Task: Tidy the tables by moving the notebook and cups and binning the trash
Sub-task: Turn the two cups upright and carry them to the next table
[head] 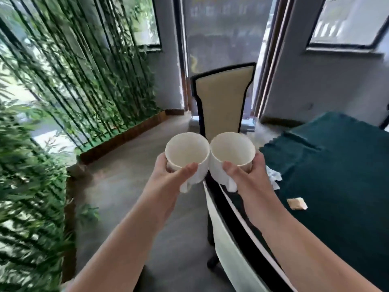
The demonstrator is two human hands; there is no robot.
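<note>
Head view: cup handles hidden; left hand point(168, 175) and right hand point(250, 175) blurred.

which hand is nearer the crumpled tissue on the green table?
Right. The right hand, gripping a cup, is just left of the crumpled tissue; the left hand is farther left, beyond both cups.

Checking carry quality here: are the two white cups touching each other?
Touching. The head view shows the left cup and right cup meeting at their rims with no gap, one in each hand.
</note>
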